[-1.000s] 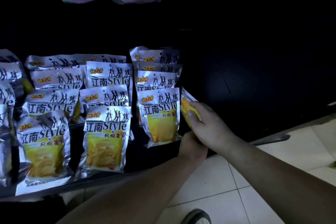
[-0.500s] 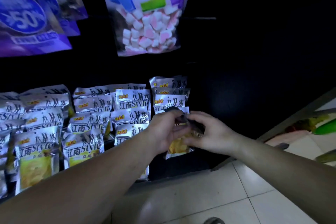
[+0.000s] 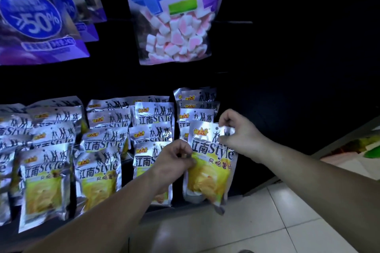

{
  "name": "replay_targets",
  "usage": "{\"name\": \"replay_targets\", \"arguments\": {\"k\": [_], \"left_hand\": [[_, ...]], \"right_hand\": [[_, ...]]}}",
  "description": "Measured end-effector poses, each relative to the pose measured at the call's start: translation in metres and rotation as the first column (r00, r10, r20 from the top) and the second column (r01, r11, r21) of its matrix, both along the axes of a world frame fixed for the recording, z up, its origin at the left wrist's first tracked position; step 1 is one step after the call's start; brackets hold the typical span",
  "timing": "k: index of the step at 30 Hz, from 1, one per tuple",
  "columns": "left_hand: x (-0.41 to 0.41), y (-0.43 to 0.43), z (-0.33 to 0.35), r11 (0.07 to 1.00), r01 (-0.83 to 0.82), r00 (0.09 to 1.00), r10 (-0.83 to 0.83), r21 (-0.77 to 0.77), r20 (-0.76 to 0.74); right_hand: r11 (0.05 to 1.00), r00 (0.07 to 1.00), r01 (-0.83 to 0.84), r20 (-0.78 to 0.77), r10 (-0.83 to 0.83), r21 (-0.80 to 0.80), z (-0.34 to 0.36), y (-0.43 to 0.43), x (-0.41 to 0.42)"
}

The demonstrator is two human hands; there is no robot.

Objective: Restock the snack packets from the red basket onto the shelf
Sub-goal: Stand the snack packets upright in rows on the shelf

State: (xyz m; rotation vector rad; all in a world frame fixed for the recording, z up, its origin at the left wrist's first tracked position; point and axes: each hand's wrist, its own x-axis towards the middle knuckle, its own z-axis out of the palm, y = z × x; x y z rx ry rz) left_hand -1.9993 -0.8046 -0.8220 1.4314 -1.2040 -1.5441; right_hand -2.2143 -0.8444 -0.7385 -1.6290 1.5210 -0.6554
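Left hand pinches the left edge of a potato chip packet, with the fingers curled on the foil. The right hand pinches its top right corner. The packet stands upright between both hands, just in front of the rightmost row of packets on the shelf. Its bottom is near the front lip, and I cannot tell if it already rests there.

I think it can slide off the lip to the floor tiles if both pinches let go too early, because the foil is smooth. A hard push could also topple the row behind it, or the front packet touching the left hand.

More chip packets stand left of the left hand. Purple bags hang above them on the left, and a marshmallow bag hangs above both hands. Nothing blocks the packet. The red basket is not in view.
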Motion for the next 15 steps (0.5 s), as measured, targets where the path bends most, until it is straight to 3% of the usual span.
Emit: {"name": "replay_targets", "arguments": {"k": [5, 8, 13, 15], "left_hand": [[-0.004, 0.001, -0.018, 0.999, -0.047, 0.995, 0.046, 0.009, 0.086], [-0.004, 0.003, -0.029, 0.999, 0.046, 0.978, -0.049, 0.019, 0.202], [-0.007, 0.000, -0.048, 0.960, 0.264, 0.890, -0.207, -0.091, 0.406], [-0.011, 0.001, -0.060, 0.957, 0.277, 0.823, -0.188, -0.090, 0.535]], "right_hand": [[1.000, 0.970, -0.018, -0.245, 0.011, -0.023, -0.033, -0.013, 0.003], [0.994, 0.903, -0.110, -0.415, 0.110, 0.025, -0.054, -0.016, 0.008], [0.921, 0.629, -0.358, -0.690, 0.357, 0.150, -0.064, -0.038, 0.021], [0.900, 0.591, -0.393, -0.697, 0.406, 0.191, -0.069, -0.043, 0.026]]}}
